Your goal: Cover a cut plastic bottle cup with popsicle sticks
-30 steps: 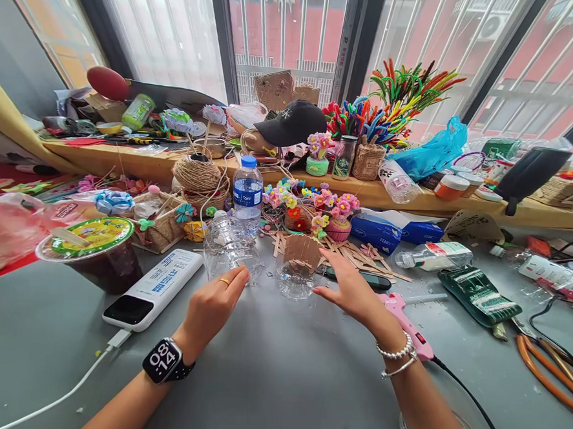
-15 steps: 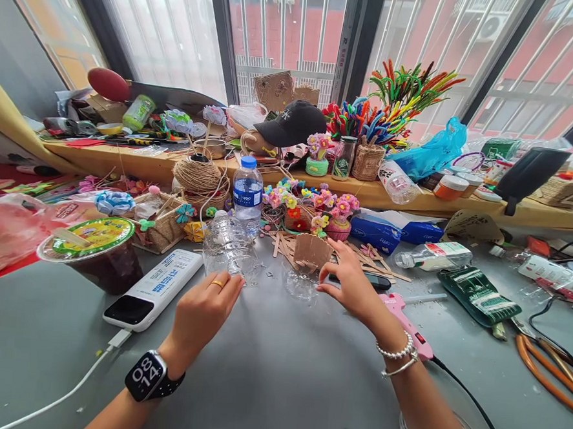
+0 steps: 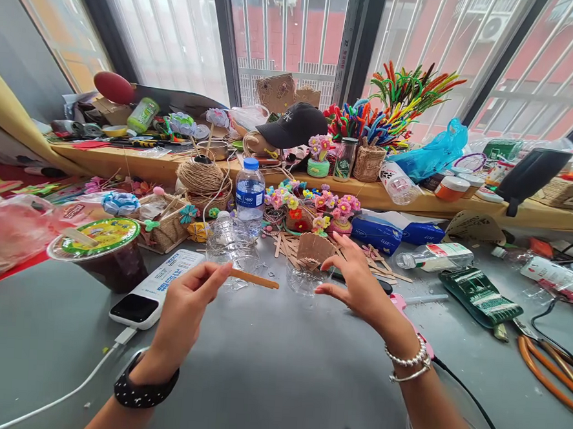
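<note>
My left hand [image 3: 186, 312] is closed in a pinch on a wooden craft stick [image 3: 253, 278], which points right above the grey table. My right hand [image 3: 360, 280] grips the right side of a cut clear plastic bottle base [image 3: 304, 280] with a fan of glued wooden sticks [image 3: 316, 249] on its wall. A second clear plastic bottle piece [image 3: 229, 243] lies behind my left hand. More loose wooden sticks [image 3: 285, 243] lie behind the bottle base.
A pink glue gun [image 3: 400, 305] with a black cord lies under my right wrist. A white power bank [image 3: 158, 287] and a lidded cup [image 3: 102, 252] sit left. A water bottle [image 3: 249, 193], twine, tissues and pipe-cleaner flowers crowd the back. Orange pliers [image 3: 543, 369] lie far right.
My left hand has lifted and now holds a wooden stick pointing right. My right hand has stayed on the bottle base, its grip shifting slightly.
</note>
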